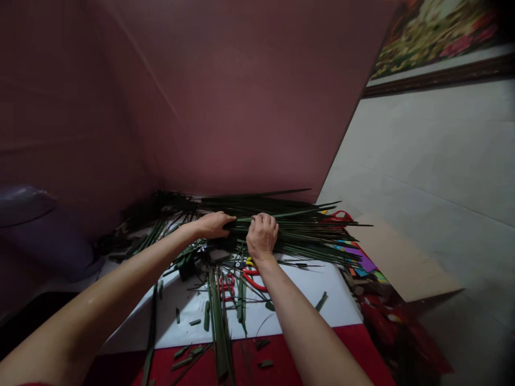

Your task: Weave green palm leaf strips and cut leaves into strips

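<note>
Head view: the right hand [262,233], fingers curled, appears to hold a long narrow green leaf strip [295,214] above the dark-green leaf pile [317,238] along the far edge of the white-and-red-covered tabletop [336,289]. The left hand [215,224], its grip unclear, reaches the strip's left part, presumably steadying it; red-and-yellow-handled scissors [254,281] lie nearer the front edge, likely for easy reach.

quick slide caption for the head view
Left hand and right hand at a pile of long green leaves, with red-and-yellow-handled scissors and leaf scraps on the white surface.
</note>
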The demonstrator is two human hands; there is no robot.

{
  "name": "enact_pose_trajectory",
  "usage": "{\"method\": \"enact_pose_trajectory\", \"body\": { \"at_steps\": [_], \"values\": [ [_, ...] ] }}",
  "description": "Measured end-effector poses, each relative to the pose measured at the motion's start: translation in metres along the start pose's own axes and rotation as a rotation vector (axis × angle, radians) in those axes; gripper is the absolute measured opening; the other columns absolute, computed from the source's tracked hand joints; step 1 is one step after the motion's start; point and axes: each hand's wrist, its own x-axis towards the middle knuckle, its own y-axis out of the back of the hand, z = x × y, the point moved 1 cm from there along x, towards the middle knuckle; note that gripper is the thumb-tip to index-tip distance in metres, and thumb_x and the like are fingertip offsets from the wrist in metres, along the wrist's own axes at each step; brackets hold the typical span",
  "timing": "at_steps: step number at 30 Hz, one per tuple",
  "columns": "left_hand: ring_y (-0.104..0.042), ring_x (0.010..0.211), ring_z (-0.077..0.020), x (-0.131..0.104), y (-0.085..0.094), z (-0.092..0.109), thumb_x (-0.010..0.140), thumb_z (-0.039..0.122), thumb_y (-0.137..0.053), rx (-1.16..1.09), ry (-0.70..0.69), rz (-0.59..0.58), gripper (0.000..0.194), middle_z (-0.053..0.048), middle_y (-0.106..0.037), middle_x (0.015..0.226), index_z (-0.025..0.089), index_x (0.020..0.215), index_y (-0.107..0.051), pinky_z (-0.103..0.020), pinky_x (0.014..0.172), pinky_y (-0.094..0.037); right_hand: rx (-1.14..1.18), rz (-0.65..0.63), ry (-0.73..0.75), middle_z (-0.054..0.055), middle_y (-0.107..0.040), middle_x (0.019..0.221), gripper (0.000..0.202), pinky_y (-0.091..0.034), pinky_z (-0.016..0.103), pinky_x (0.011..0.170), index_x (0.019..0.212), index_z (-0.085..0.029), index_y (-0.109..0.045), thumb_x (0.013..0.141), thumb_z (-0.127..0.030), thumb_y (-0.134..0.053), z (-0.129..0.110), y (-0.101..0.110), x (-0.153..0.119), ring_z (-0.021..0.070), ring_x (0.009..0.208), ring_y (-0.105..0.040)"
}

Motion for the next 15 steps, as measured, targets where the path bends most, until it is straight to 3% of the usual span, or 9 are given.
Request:
{"method": "enact_pose_trajectory", "body": {
  "at_steps": [7,11,15],
  "values": [
    [-0.058,0.098,-0.0246,0.0056,-0.0008,-0.0079,0.072,0.032,-0.051,-0.056,-0.010,-0.002,0.053,-0.011,-0.063,0.108,0.015,0.122,-0.051,-0.029,0.080,-0.042,0.059,0.045,0.012,0.009,-0.054,0.109,0.019,-0.028,0.036,0.090,0.096,-0.017,-0.060,0.084,-0.019,-0.046,-0.0022,0.0043,0.0001,0.0224,0.104,-0.040],
    [-0.055,0.103,-0.0235,0.0056,-0.0008,-0.0045,0.073,0.030,-0.051,-0.072,-0.023,0.142,0.050,-0.011,-0.057,0.115,0.017,0.120,-0.045,-0.030,0.084,-0.041,0.089,0.055,0.040,0.009,-0.054,0.109,0.019,-0.028,0.038,0.091,0.095,-0.018,-0.061,0.084,-0.019,-0.046,-0.0029,0.0055,0.0001,0.0221,0.105,-0.040],
    [-0.056,0.093,-0.0222,0.0067,0.0011,0.0013,0.074,0.027,-0.049,-0.072,0.007,0.259,0.038,-0.011,-0.055,0.108,0.016,0.109,-0.044,-0.031,0.078,-0.042,0.102,0.063,0.062,0.008,-0.054,0.109,0.019,-0.027,0.038,0.093,0.095,-0.018,-0.062,0.084,-0.019,-0.047,-0.0032,0.0068,0.0000,0.0223,0.106,-0.040]
  ]
}}
